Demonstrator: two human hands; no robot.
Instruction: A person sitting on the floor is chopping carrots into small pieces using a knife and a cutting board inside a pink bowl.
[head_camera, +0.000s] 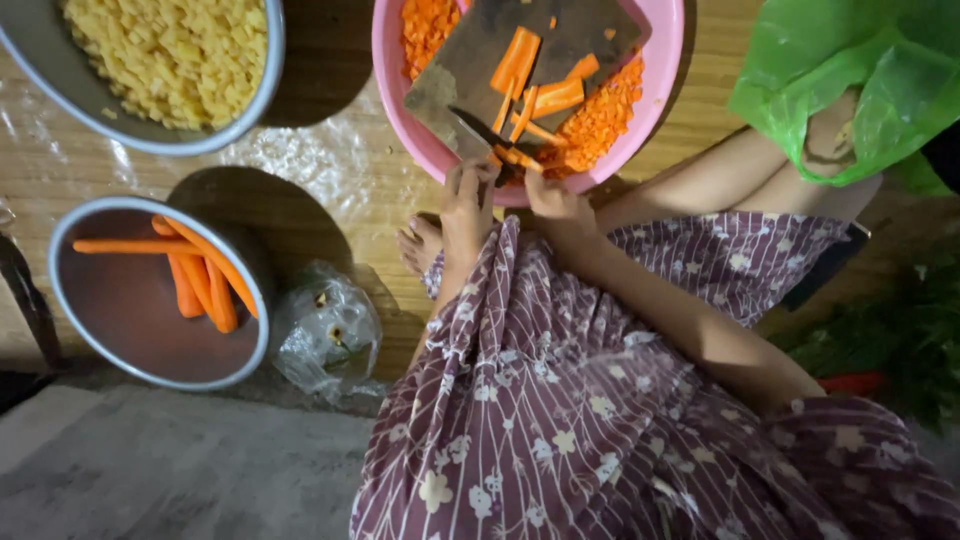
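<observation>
While peering down past a lap in purple flower-print cloth (560, 420), spotted the action at the near rim of a round pink plastic basin (400, 90). Laid across that basin: one dark, worn cutting board (470, 60), with a loose handful of long orange carrot sticks (520, 62) on top, maybe seven or eight, hard to count where overlapping. Heaped inside the basin on both sides of the board: finely diced carrot (600, 120).

Left hand (466, 205) at the basin's near edge, fingers curled shut around what looks like the handle of one dark-bladed knife (478, 128), blade angled across the board. Right hand (556, 200) just beside it, fingertips pinched narrow on the near ends of a few carrot sticks. Hands nearly touching, covering the basin's rim there.

Around the basin:
- Left of it, level with it: one round metal bowl (272, 60) full of small yellow cubes.
- Left of it and nearer the body: a second metal bowl (60, 300) holding about five whole peeled carrots (205, 280).
- Between that bowl and the lap: one crumpled clear plastic bag (325, 335).
- Just below the basin's left side: a bare foot (420, 245) poking out from the cloth.
- Right of the basin: one bright green plastic bag (860, 80), draped over a knee.
- Further right and nearer: a dark bunch of leafy greens (900, 340).

All sitting on pale wooden boards (340, 180).
</observation>
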